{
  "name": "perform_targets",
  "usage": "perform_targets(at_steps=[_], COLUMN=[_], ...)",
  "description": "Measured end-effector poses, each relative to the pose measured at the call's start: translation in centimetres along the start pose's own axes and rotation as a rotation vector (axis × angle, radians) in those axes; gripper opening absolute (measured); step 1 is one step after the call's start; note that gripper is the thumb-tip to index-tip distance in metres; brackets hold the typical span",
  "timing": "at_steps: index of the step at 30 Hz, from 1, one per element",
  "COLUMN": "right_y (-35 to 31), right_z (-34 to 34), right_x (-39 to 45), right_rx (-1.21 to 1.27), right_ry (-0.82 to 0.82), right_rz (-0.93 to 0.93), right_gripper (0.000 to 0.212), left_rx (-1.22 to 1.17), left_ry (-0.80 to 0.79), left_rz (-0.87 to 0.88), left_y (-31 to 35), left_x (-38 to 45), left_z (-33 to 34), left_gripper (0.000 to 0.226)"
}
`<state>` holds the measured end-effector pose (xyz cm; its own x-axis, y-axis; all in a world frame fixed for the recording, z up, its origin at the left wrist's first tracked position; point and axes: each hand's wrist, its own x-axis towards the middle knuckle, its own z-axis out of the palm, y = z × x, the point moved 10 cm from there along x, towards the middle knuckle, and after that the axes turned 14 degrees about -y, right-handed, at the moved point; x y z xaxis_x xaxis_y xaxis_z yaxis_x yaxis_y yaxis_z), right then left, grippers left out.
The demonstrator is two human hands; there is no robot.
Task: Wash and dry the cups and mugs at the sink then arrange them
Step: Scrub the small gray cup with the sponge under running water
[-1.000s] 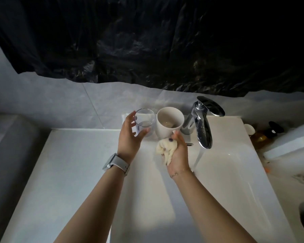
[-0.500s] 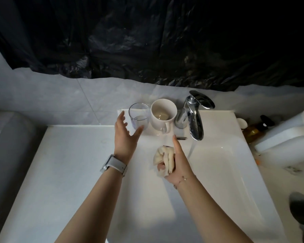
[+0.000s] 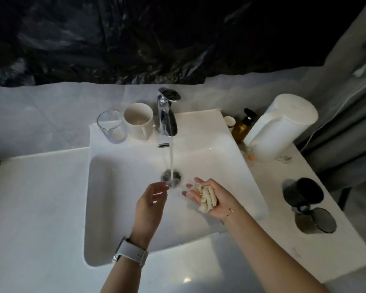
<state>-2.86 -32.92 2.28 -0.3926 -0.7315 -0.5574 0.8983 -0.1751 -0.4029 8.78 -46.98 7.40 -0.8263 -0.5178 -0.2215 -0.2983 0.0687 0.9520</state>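
A clear glass and a white mug stand side by side on the sink's back ledge, left of the chrome tap. Water runs from the tap down to the drain. My left hand hovers over the white basin just left of the stream, fingers loosely curved and holding nothing. My right hand is palm up to the right of the stream and holds a crumpled cream cloth. A dark mug lies on its side on the right counter.
A large white jug, an amber pump bottle and a small white jar stand at the back right. A round dark lid lies by the dark mug. Grey curtain hangs on the right. White counter stretches left.
My left hand has let go of the glass and both hands have dropped from the back ledge into the basin beside the stream. The view has shifted right, showing the right counter.
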Motion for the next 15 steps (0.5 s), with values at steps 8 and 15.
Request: perform_targets(at_steps=[8, 15], right_y=[-2.2, -4.6], right_z=[-3.5, -7.1], right_x=[-0.7, -1.8], right_rx=[0.022, -0.249], right_ry=[0.068, 0.256], right_rz=[0.149, 0.192], right_gripper=[0.044, 0.041], left_rx=[-0.020, 0.043], left_ry=[0.029, 0.096], left_rz=[-0.045, -0.061], left_y=[1.1, 2.5], left_x=[-0.7, -0.6], left_z=[5.7, 9.3], left_gripper=[0.030, 0.028])
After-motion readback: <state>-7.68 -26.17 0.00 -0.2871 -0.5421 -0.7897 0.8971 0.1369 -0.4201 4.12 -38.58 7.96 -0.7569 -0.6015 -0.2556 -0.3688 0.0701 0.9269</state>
